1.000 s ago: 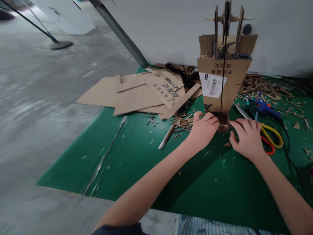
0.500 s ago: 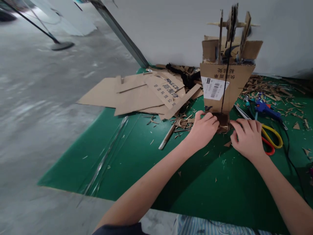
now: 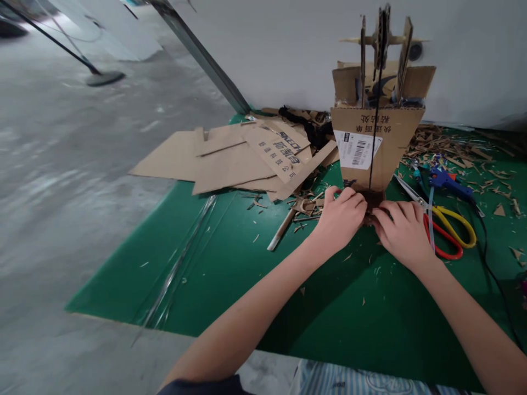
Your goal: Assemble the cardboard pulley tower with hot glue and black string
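A tall cardboard model (image 3: 376, 142), wide at the top and narrow at the foot, stands upright on the green mat (image 3: 230, 274). It carries a white barcode label, and thin uprights with a cross stick rise from its top. A dark cord runs down its front. My left hand (image 3: 340, 219) presses against the left side of its small dark base. My right hand (image 3: 401, 233) closes in on the base from the right, fingers touching it. The base itself is mostly hidden between my hands.
Flat cardboard sheets (image 3: 230, 156) lie at the mat's back left. Scissors with red and yellow handles (image 3: 447, 230) and a blue glue gun (image 3: 447, 181) lie right of the model, amid cardboard scraps. A white wall stands behind, with bare concrete floor to the left.
My right hand has slid left onto the model's base, uncovering the scissors' handles. The model has tipped back to upright after leaning slightly right. My left hand stayed put.
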A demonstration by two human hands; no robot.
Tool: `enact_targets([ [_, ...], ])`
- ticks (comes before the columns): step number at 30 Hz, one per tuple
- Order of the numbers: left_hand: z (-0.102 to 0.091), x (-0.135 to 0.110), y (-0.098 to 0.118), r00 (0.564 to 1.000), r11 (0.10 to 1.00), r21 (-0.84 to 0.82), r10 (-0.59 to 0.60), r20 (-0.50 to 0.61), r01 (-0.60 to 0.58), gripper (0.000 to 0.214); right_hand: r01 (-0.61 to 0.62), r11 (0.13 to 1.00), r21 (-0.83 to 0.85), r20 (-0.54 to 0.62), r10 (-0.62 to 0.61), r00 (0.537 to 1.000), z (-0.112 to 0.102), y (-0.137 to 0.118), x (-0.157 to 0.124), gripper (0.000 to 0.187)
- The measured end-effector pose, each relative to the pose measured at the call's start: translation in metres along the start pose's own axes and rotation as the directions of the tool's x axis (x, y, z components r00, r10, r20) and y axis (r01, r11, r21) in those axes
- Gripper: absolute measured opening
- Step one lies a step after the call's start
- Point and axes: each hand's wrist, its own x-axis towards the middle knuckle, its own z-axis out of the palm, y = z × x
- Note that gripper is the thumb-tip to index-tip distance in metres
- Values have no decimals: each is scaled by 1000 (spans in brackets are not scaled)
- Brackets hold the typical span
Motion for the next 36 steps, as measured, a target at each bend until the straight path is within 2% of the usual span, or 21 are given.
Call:
enact_targets([
  [4, -9, -2, -4, 999, 1000, 14, 2, 39, -2, 13, 29, 999, -20, 16, -29, 999, 3, -2, 6, 21],
  [8, -14, -2, -7, 998, 999, -47, 0, 58, 3, 13, 33, 999, -25, 19, -33, 999, 5, -4, 12, 19],
  [16, -10, -3, -6, 997, 997, -50, 57, 59, -54, 17, 41, 999, -7, 87, -41, 995, 8, -3, 17, 22],
  [23, -9, -3, -6, 995, 997, -30, 67, 73, -65, 14, 3, 999, -33, 86, -1, 996, 5, -9, 18, 20],
  [31, 3, -4, -6, 998, 998, 1, 66, 2, -66, 12, -53, 999, 6, 79, 52, 996, 6, -8, 19, 17],
  [36, 5, -6, 0, 986, 984, 105, 151, -73, -143, 16, -55, 998, -5, 58, 55, 997, 7, -4, 15, 17],
])
